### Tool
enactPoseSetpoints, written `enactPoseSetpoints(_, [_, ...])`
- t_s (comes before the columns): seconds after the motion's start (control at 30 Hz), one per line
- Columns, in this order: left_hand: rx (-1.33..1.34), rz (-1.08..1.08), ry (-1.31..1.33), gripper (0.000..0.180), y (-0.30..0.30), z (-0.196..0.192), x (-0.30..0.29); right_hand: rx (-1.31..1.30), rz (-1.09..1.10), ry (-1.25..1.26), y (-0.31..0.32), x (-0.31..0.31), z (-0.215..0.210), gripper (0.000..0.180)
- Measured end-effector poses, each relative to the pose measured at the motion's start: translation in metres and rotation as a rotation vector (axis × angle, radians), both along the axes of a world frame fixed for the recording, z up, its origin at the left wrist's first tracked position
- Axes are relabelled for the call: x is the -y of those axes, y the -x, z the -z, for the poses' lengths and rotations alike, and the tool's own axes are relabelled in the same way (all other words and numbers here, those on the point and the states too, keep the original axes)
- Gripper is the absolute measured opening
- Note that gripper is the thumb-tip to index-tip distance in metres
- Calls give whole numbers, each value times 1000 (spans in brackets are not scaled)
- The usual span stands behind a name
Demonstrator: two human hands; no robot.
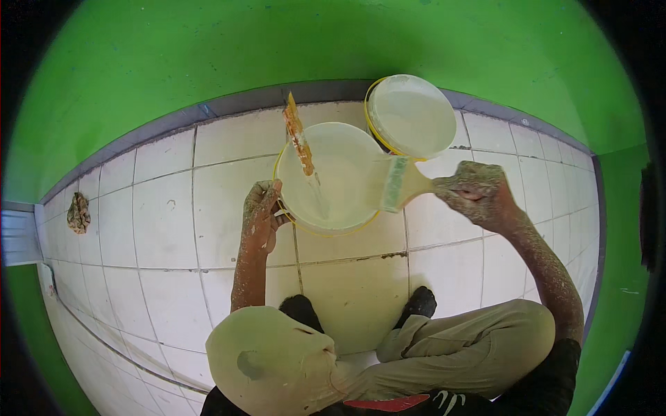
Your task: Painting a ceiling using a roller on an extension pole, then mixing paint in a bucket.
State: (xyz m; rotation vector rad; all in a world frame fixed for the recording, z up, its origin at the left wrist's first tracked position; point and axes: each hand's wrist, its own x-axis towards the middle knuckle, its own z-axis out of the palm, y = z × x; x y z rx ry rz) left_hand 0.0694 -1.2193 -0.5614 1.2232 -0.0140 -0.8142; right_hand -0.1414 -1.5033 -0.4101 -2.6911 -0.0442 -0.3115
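Note:
A round bucket (340,208) with a yellow edge and whitish liquid inside stands on the tiles in front of me. My left hand (262,211) grips its left rim, thumb on top and fingers down the outside. In my right hand (479,196) is the handle of a wide flat paintbrush (397,184) with a greenish band. Its pale bristles lie over the bucket's right side, blurred against the liquid. A stained orange-brown stick-like tool (299,135) leans in the bucket, its lower end in the liquid. Both hands and forearms are spattered with pale material.
Behind to the right, a second bucket (414,114) with a pale round top stands near the green wall (277,48). A crumpled rag (78,213) lies on the tiled floor (163,222) at far left. A dark cable (125,341) runs along the lower left. My folded legs (444,347) are close below.

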Motion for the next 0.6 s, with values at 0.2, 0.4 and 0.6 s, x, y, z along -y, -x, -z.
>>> enactPoseSetpoints(0.2, [20, 11, -6, 25, -1, 4, -7, -46, 133, -132, 6, 26, -33, 16])
enactPoseSetpoints(0.4, [34, -17, 5, 26, 5, -1, -1, -62, 579, -165, -46, 71, -49, 18])
enactPoseSetpoints(0.6, [26, -7, -14, 28, 4, 7, -6, -87, 204, 58, -83, 89, 70, 25])
